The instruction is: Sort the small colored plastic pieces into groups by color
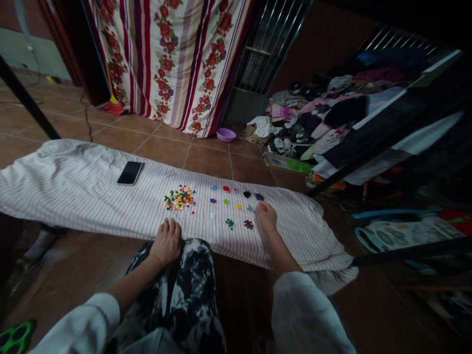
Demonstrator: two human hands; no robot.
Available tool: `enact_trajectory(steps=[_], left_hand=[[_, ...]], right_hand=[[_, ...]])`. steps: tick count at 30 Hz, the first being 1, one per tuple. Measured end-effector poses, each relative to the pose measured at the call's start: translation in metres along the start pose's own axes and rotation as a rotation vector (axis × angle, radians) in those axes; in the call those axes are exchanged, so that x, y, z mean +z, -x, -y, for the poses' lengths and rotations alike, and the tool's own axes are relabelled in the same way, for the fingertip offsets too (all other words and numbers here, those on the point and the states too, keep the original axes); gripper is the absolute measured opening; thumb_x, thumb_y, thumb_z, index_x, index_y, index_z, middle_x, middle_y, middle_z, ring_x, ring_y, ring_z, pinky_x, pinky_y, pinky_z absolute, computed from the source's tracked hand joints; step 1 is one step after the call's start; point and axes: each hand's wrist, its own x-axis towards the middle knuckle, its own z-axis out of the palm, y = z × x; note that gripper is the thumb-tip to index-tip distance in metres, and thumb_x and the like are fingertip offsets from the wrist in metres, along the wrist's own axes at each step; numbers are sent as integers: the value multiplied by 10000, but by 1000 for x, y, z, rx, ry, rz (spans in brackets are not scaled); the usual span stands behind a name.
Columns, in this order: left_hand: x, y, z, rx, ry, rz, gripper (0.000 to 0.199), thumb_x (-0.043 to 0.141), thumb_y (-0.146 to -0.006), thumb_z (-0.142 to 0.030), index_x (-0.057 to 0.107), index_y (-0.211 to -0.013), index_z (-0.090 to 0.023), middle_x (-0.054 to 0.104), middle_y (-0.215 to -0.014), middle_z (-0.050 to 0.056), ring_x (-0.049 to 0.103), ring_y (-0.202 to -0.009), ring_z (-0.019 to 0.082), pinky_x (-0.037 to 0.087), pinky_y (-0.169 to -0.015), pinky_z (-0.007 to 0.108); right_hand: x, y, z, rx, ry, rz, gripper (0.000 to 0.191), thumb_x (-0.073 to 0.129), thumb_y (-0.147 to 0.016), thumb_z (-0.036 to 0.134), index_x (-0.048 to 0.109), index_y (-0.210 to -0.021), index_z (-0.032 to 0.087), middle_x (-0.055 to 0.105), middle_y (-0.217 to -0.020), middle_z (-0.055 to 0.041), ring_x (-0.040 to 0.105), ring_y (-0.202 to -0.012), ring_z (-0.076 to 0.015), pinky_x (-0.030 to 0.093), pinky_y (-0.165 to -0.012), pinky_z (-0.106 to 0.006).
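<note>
My left hand lies with its fingers stretched out on the near edge of the striped cloth, beside my knee. Just beyond it is a mixed heap of tiny coloured pieces, too small to tell their kind. My right hand is at the right of several small single-colour groups, fingers drawn together; what they hold, if anything, is hidden. Closest to its fingertips are a dark blue-grey group and a light grey group. A brown group and a green group lie nearer me.
On the cloth's left part lies a phone. Beyond, on the tiled floor, are a purple basin and a large clothes pile. A floral curtain hangs behind. Dark metal bars slant past both sides.
</note>
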Motion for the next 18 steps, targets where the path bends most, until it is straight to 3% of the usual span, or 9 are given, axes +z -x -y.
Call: enact_trajectory(steps=[5, 9, 13, 18], left_hand=[[-2, 2, 2, 6, -5, 24, 588, 438, -804, -260, 469, -1332, -5, 451, -1423, 280, 391, -1349, 389, 305, -1073, 493], [0, 6, 5, 28, 7, 21, 601, 437, -799, -233, 454, -1357, -9, 433, -1444, 273, 371, -1366, 387, 298, -1086, 495], [2, 8, 10, 46, 50, 12, 606, 428, -810, -238, 438, -1376, -21, 409, -1457, 280, 351, -1380, 381, 297, -1091, 522], [5, 8, 15, 58, 91, 10, 617, 431, -810, -244, 422, -1393, -40, 414, -1461, 263, 340, -1387, 369, 311, -1084, 525]], right_hand=[[55, 53, 46, -116, -135, 314, 286, 553, -736, 307, 691, -951, 180, 714, -835, -50, 659, -764, -175, 527, -748, -295], [102, 102, 67, -193, -164, 568, 232, 569, -696, 251, 702, -881, 211, 715, -832, -19, 650, -757, -178, 520, -750, -312], [133, 135, 74, -233, -54, 627, 239, 573, -670, 155, 715, -834, 257, 717, -830, 4, 644, -835, -195, 499, -826, -325], [151, 152, 80, -245, -18, 627, 236, 564, -686, 112, 708, -802, 259, 725, -872, 0, 639, -898, -204, 480, -878, -320]])
